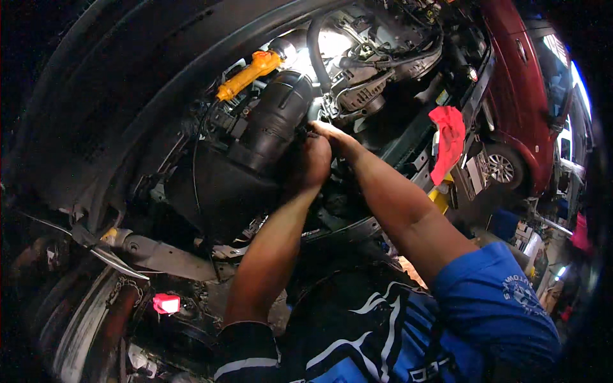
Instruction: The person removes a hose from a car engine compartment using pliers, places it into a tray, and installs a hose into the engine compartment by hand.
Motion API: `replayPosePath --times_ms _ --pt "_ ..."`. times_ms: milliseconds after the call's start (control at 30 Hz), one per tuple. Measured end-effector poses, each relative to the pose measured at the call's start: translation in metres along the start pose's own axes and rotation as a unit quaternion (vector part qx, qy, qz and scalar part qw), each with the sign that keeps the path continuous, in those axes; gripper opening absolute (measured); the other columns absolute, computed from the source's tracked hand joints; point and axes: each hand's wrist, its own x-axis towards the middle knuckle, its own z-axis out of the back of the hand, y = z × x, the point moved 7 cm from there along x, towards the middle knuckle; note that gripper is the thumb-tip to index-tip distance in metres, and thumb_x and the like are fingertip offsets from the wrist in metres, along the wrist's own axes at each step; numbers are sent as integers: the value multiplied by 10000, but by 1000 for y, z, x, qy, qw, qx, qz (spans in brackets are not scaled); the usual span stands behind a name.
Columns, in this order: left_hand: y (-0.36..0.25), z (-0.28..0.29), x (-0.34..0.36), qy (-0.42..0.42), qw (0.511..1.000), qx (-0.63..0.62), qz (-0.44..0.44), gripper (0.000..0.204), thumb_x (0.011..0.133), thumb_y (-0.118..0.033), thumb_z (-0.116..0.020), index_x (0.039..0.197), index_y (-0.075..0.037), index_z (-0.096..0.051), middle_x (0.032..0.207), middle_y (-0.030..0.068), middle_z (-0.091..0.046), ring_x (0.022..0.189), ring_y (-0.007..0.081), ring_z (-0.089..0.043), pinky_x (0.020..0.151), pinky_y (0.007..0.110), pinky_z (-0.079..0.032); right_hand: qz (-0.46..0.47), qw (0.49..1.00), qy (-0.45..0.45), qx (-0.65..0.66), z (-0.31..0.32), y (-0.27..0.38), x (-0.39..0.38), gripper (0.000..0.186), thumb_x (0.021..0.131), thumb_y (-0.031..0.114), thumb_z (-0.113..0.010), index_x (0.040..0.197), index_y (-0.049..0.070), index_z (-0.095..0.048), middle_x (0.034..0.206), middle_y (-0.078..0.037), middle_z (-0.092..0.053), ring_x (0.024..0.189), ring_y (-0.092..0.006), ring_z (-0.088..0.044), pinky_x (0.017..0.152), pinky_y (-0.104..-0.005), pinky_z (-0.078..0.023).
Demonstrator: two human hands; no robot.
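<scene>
Dark red car [520, 96] stands at the right of the view, one wheel [502, 165] visible, the surroundings otherwise mostly dim. Nearer, an opened engine bay [408, 145] occupies the upper centre. Within it, a wide black duct [271, 121] runs at a slant, its upper end near a strongly lit patch. Both of the person's hands are at work just right of this duct, close together: left hand [317, 158] nearest its side, right hand [333, 135] immediately beyond. Fingers of both are bent inward at one spot; whether they grasp a part or merely touch it cannot be determined, the contact point being small and partly hidden. An orange-yellow work light [249, 75] lies above and left of the duct, a thin black cord [195, 166] hanging below it. To the right of the lit patch, a curved black hose [317, 54] passes beside a slotted metal unit [364, 96]. A red cloth [449, 142] is draped over the bay's right-hand edge. At lower left, a small red-cased lamp [167, 304] is lit.
</scene>
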Motion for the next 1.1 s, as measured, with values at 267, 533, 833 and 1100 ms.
replayPosePath --times_ms 267,533,833,1100 --pt "3 -17 3 -7 999 -33 8 107 813 -122 -620 740 -60 -669 691 145 -659 624 305 -660 549 431 -516 48 995 -41 -72 -5 -23 18 327 880 281 -544 1042 6 -614 1031 -238 -665 944 -363 -659 755 -443 -505" --pt "-9 3 5 17 996 83 -20 171 845 -120 -586 702 -81 -670 666 130 -653 599 311 -655 536 422 -529 -14 994 -95 48 -2 -37 11 326 923 279 -489 1084 17 -598 1064 -219 -663 988 -339 -645 804 -409 -490" --pt "-15 10 7 59 990 123 -20 158 842 -94 -593 714 -91 -685 709 99 -675 643 259 -687 574 379 -561 41 994 -51 86 -10 -32 17 268 900 233 -523 1048 28 -610 1055 -209 -661 991 -339 -647 786 -419 -503" --pt "-31 15 0 116 916 341 -176 109 844 -132 -612 774 -138 -696 691 42 -661 661 204 -683 559 319 -546 40 995 -70 -59 -14 -47 28 333 914 299 -500 1097 28 -560 1038 -227 -647 991 -363 -638 785 -436 -499"
